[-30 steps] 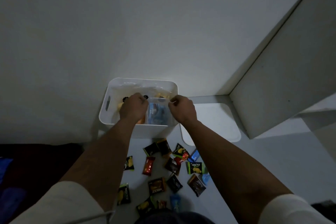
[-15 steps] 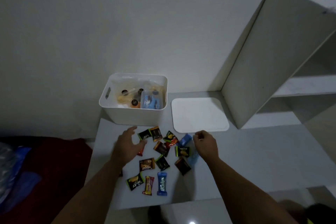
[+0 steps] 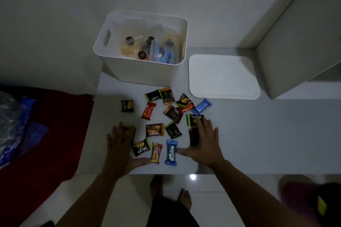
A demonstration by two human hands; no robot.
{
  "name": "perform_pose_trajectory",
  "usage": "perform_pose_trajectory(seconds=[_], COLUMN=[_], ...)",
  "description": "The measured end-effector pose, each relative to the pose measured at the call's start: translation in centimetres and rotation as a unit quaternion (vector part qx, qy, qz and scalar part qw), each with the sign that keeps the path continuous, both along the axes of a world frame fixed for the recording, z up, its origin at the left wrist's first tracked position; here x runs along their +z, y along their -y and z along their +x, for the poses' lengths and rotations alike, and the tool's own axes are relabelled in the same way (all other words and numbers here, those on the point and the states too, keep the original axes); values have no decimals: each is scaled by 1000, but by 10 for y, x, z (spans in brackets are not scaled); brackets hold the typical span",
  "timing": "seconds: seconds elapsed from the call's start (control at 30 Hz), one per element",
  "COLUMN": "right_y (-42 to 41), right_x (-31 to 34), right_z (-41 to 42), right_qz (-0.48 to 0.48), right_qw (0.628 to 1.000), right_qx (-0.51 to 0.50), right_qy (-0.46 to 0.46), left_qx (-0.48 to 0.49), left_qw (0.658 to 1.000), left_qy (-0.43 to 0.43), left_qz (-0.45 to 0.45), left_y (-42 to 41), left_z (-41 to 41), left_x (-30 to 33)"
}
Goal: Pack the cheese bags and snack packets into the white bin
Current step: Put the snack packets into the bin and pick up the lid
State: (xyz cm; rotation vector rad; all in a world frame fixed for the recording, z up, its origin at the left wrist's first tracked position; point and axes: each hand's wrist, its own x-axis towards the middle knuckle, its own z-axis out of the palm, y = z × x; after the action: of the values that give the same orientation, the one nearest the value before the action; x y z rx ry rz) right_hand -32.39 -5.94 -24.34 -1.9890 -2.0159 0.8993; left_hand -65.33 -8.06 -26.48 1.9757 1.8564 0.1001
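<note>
The white bin (image 3: pixel 145 72) stands at the back of the white table, holding clear cheese bags (image 3: pixel 137 47) and a blue-printed bag (image 3: pixel 163 55). Several snack packets (image 3: pixel 154 130) lie scattered in front of it, among them a blue packet (image 3: pixel 171 152) and a red one (image 3: pixel 148 110). My left hand (image 3: pixel 120 148) lies flat on the table at the left of the pile, fingers spread, over a dark packet. My right hand (image 3: pixel 203 141) lies flat at the right, fingers spread, partly covering a dark packet (image 3: pixel 192 135). Neither hand grips anything.
The bin's white lid (image 3: pixel 223 76) lies flat to the right of the bin. A white shelf unit (image 3: pixel 302 42) rises at the right. A red cloth (image 3: pixel 55 134) with blue plastic bags (image 3: pixel 13 127) sits left of the table. My feet show below the table edge.
Both hands left the bin after setting the blue-printed bag inside, came down to the table and now rest flat on either side of the packet pile. The view tilted downward.
</note>
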Motion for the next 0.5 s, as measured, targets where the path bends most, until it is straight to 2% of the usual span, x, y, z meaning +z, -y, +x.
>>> perform_pose_trajectory(seconds=[0.23, 0.37, 0.5], right_y=[0, -12, -21], right_x=[-20, -30, -34], right_z=[-43, -59, -61], right_qz=[67, 113, 149], right_qw=[983, 975, 973], right_qx=[145, 160, 140], right_qy=[89, 103, 108], left_qx=[-143, -195, -187], left_qw=[988, 975, 971], left_qy=[-20, -26, -4], left_qz=[56, 100, 147], left_y=[-22, -38, -45], left_z=[25, 30, 29], left_x=[-2, -9, -15])
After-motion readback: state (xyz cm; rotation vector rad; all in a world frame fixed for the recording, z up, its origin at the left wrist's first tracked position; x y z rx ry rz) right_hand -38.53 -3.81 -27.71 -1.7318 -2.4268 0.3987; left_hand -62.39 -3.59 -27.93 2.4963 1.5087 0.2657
